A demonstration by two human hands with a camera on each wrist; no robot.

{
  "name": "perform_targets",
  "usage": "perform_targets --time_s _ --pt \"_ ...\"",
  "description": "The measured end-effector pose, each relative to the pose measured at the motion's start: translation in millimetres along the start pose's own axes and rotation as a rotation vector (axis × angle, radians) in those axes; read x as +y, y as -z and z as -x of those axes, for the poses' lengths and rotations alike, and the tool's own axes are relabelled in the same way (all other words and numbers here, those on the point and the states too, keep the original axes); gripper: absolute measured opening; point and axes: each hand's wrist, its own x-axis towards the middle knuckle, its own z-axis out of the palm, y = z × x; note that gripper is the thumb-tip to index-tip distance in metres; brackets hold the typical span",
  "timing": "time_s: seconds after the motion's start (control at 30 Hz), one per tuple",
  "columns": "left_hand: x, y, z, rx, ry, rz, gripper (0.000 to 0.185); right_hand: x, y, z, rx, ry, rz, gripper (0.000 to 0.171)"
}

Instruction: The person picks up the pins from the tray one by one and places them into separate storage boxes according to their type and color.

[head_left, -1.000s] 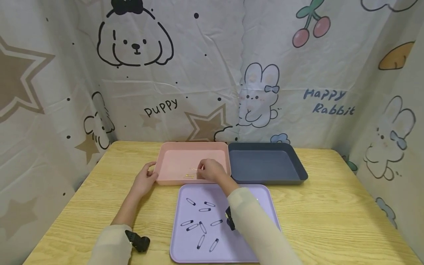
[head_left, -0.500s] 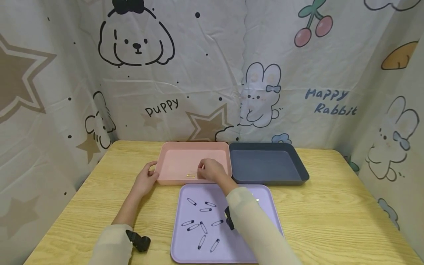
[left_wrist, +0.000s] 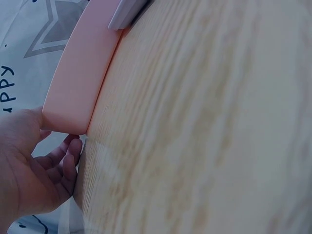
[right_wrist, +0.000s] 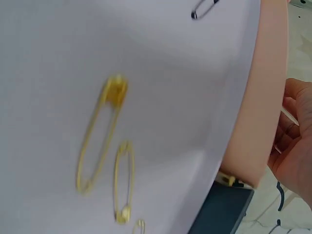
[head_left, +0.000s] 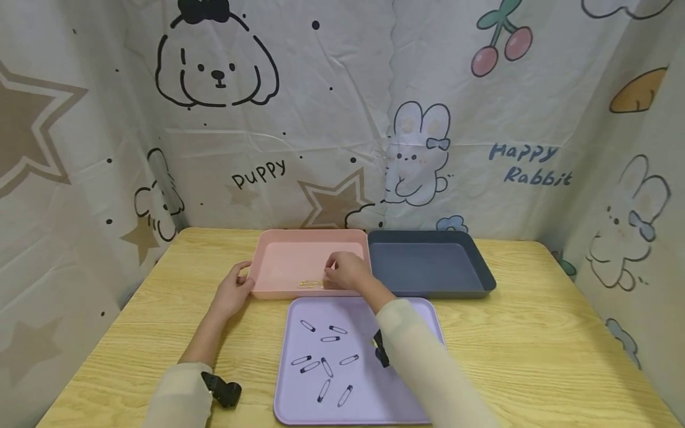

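Note:
My left hand [head_left: 232, 291] grips the left end of the pink tray [head_left: 299, 261]. In the left wrist view, its thumb lies at the rim and the other fingers [left_wrist: 70, 163] curl by the tray's outer corner. Over the pink tray's front right part is my right hand [head_left: 348, 273], fingers loosely bent, with no pin visible between them. Gold safety pins [head_left: 309, 285] lie on the tray floor just left of its fingertips. The right wrist view shows this hand [right_wrist: 295, 141] beyond the pink wall, its fingertips partly hidden.
In front stands a lilac tray [head_left: 289, 410] with several black-headed safety pins [head_left: 349, 359]. Gold safety pins [right_wrist: 102, 134] also lie on it, mostly hidden by my right arm in the head view. A dark blue tray [head_left: 428, 261] adjoins the pink one. A printed curtain [head_left: 332, 119] hangs behind.
The gold safety pin that showed at my right fingertips now lies with the others in the pink tray. My right hand has shifted slightly right. My left hand stays at the tray's end.

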Motion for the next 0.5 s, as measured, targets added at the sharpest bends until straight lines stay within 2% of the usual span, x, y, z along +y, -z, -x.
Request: perform_targets --time_s 0.5 --pt "-4.0 -1.6 -2.5 -0.013 -0.002 0.002 0.051 16 22 15 0.0 0.05 -0.029 0.012"
